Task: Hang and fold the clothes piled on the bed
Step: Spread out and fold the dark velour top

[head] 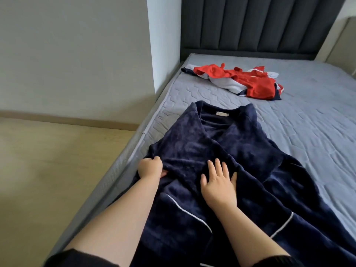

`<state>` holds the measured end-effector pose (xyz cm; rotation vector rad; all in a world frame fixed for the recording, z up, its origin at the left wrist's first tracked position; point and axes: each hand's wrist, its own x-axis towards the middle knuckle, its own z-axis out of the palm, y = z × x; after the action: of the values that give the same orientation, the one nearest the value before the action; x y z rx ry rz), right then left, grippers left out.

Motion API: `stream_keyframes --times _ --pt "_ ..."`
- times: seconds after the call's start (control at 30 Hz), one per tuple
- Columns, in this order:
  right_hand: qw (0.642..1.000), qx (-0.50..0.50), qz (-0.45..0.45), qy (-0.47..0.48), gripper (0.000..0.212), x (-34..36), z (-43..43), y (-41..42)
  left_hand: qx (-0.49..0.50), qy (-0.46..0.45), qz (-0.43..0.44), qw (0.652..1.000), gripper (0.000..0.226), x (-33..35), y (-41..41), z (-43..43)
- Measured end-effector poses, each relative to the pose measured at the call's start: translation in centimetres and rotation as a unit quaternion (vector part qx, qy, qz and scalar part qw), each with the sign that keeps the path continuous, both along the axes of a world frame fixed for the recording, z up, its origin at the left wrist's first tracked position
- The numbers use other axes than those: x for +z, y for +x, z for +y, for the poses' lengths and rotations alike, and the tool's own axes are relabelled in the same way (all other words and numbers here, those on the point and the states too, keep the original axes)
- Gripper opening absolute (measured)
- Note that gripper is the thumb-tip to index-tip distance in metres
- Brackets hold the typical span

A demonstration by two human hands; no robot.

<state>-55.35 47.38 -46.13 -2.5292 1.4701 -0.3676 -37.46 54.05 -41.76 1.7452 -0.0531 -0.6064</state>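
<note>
Leftward, floor (pixel 48 170): pale wood-look boards, running alongside the bed (pixel 308 122).
Wall (pixel 77 54): plain grey-green, meeting the floor at a low skirting.
Left hand (pixel 151 167): fingers curled round a bunched fold at the robe's left edge, gripping it close to the side of the bed.
Robe (pixel 240 151): navy and fleecy, laid lengthwise on the near left part of the bed, collar toward the headboard (pixel 260 26), lower end cut off by the bottom of the view.
Piping (pixel 185 209): thin white lines across the robe's lower panels.
Right hand (pixel 218 185): flat, fingers straight and spread, palm pressed on the robe's front just right of the left hand; nothing grasped.
Tag (pixel 222 114): small, pale, inside the robe's neck.
Pile (pixel 250 81): crumpled red, white and navy garments, on the bed beyond the robe and apart from it, near the headboard.
Headboard: dark grey, padded in vertical channels, upright at the far end.
Bed: grey quilted surface with a hexagon stitch pattern, carrying both robe and pile.
</note>
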Motion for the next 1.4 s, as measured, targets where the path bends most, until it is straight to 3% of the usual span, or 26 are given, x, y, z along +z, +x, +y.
stream_keyframes --times 0.07,0.13,0.2,0.23,0.3,0.4,0.47,0.63,0.7,0.73,0.8,0.87,0.93,1.07,1.13,1.2,1.23,1.4 --pt "0.999 -0.014 -0.029 -0.013 0.059 0.1 0.3 -0.1 -0.046 0.099 -0.179 0.978 0.025 -0.2 -0.1 0.8" --pt "0.999 -0.02 -0.036 -0.011 0.059 0.2 0.4 -0.2 -0.089 0.19 -0.387 0.898 0.023 -0.1 -0.1 1.8" --pt "0.999 -0.018 -0.027 -0.008 0.059 0.4 0.4 -0.2 -0.138 0.251 -0.479 0.83 0.017 -0.6 0.8 3.0" --pt "1.0 -0.017 -0.022 -0.007 0.059 0.4 0.4 -0.1 -0.154 0.291 -0.47 0.819 0.034 -1.0 1.6 3.6" --pt "1.0 -0.015 -0.011 -0.007 0.059 0.5 0.5 0.0 -0.129 0.296 -0.391 0.862 0.052 -1.2 3.2 4.6" --pt "1.0 -0.015 0.016 -0.015 0.06 0.5 0.5 0.3 -0.161 0.269 -0.303 0.9 0.028 -0.7 4.6 4.2" --pt "0.999 -0.018 0.036 -0.02 0.061 0.5 0.6 0.4 -0.203 0.251 -0.257 0.911 0.038 -0.5 4.9 3.7" --pt "0.998 -0.018 0.05 -0.02 0.061 0.4 0.5 0.5 -0.116 0.266 -0.232 0.928 0.042 -1.3 5.9 5.5" --pt "0.998 -0.02 0.06 -0.018 0.061 0.3 0.5 0.6 -0.142 0.266 -0.211 0.93 0.04 -0.7 5.5 6.2" --pt "0.997 -0.021 0.066 -0.018 0.061 0.3 0.5 0.7 -0.168 0.246 -0.17 0.939 0.044 -0.2 5.4 6.7" --pt "0.997 -0.021 0.078 -0.021 0.061 0.4 0.5 0.8 -0.249 0.173 0.017 0.953 0.066 1.2 5.3 8.4" --pt "0.996 -0.024 0.083 -0.025 0.061 0.4 0.5 0.8 -0.36 0.186 0.096 0.909 0.089 2.0 5.0 11.1" --pt "0.995 -0.025 0.093 -0.027 0.061 0.5 0.7 0.8 -0.403 0.252 0.036 0.879 0.096 1.3 4.6 13.4" --pt "0.993 -0.025 0.108 -0.033 0.06 1.0 1.2 0.8 -0.377 0.29 -0.068 0.877 0.076 0.3 3.3 15.4" --pt "0.995 -0.02 0.094 -0.035 0.06 1.1 1.4 0.6 -0.392 0.409 -0.205 0.798 0.057 0.9 2.4 15.4" --pt "0.996 -0.017 0.083 -0.03 0.06 1.3 1.4 0.5 -0.361 0.516 -0.409 0.661 0.042 2.0 1.2 14.9" --pt "0.996 -0.015 0.085 -0.026 0.06 1.4 1.5 0.5 -0.336 0.521 -0.461 0.635 0.043 2.6 0.4 14.2" --pt "0.994 0.009 0.104 -0.035 0.054 2.2 0.6 0.4 -0.313 0.299 -0.586 0.685 0.053 4.6 -2.7 6.8"
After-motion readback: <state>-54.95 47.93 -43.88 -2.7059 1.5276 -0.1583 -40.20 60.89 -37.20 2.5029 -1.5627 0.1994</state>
